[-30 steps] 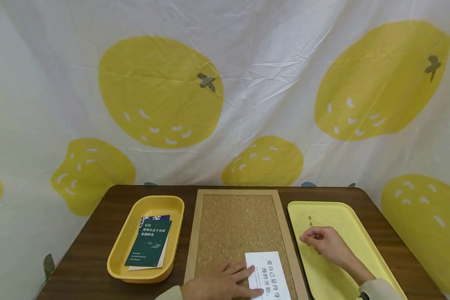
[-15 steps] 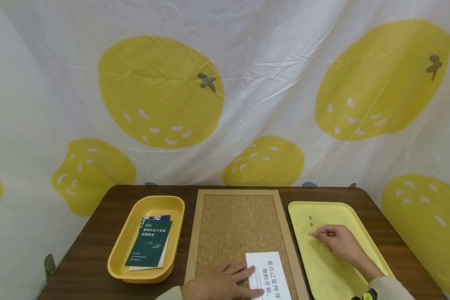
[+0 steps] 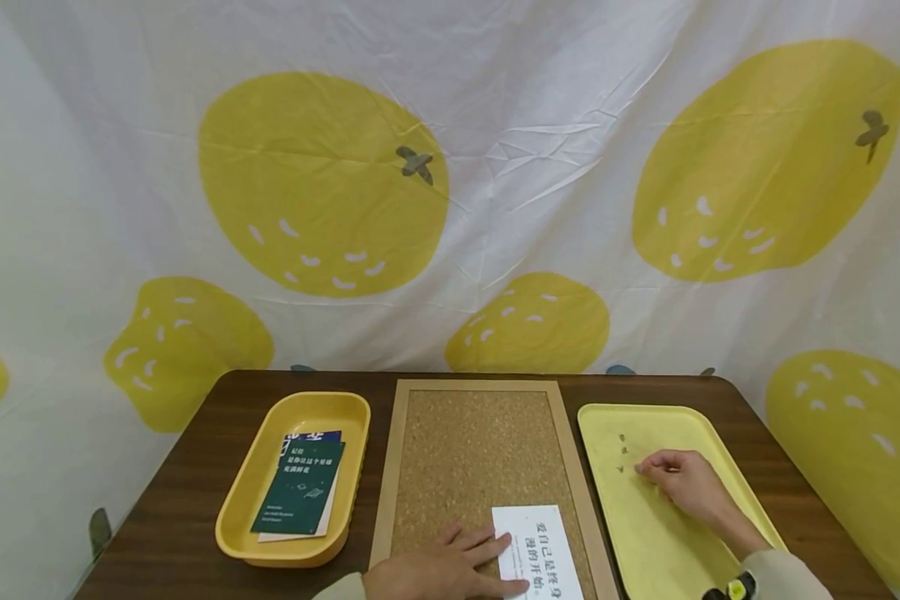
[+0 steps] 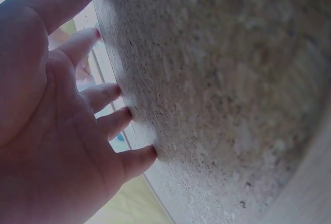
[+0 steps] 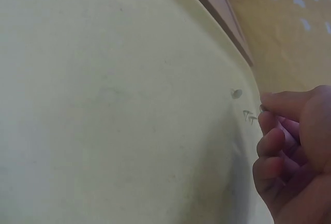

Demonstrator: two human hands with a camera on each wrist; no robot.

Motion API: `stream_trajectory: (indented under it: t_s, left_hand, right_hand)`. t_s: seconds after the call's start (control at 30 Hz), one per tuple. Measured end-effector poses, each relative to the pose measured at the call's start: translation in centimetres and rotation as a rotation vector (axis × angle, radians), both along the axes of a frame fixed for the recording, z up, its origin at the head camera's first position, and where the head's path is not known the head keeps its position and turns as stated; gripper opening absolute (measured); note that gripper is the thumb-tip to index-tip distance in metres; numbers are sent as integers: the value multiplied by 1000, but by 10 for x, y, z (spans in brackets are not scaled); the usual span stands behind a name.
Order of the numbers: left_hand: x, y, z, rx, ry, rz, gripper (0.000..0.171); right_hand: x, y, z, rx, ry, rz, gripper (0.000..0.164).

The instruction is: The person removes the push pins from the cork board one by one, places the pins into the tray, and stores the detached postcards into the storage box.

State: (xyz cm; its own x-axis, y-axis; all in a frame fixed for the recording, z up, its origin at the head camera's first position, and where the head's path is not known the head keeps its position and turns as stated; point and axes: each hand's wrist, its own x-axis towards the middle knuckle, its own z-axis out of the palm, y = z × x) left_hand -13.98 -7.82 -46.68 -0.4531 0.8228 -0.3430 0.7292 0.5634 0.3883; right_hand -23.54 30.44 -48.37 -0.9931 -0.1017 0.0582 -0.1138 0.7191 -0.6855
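Note:
My left hand [image 3: 442, 571] lies with fingers spread on the cork board [image 3: 480, 450], its fingertips on a white card [image 3: 536, 550] with printed Chinese text. In the left wrist view, the fingertips [image 4: 147, 154] press against the cork. Over the yellow tray [image 3: 671, 517], my right hand [image 3: 686, 487] pinches a small metal thumbtack [image 5: 262, 108] between thumb and forefinger, mostly hidden by them. Several more thumbtacks [image 3: 620, 469] lie on the tray just left of these fingers, and the right wrist view shows their round heads and short pins.
An orange-yellow basin [image 3: 232, 521] stands at the left, holding a dark green card [image 3: 298, 492] on top of others. The board's wooden frame [image 3: 570, 442] runs close beside the tray. A lemon-print cloth [image 3: 487, 208] hangs behind the brown table [image 3: 187, 483].
My right hand has shifted rightward from the tray's left side, and a thumbtack that it hid now shows beside its fingertips. The left hand and white card have stayed in place.

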Motion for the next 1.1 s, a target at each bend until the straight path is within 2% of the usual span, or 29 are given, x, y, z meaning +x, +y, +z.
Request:
stream_trajectory:
  t_s: [0.47, 1.1]
  left_hand:
    - [1, 1, 3, -4, -3, 2, 69]
    - [1, 0, 2, 0, 12, 3, 70]
  right_hand:
    - [-5, 1, -11, 45, -20, -5, 12]
    - [-8, 1, -14, 69, -39, -4, 12]
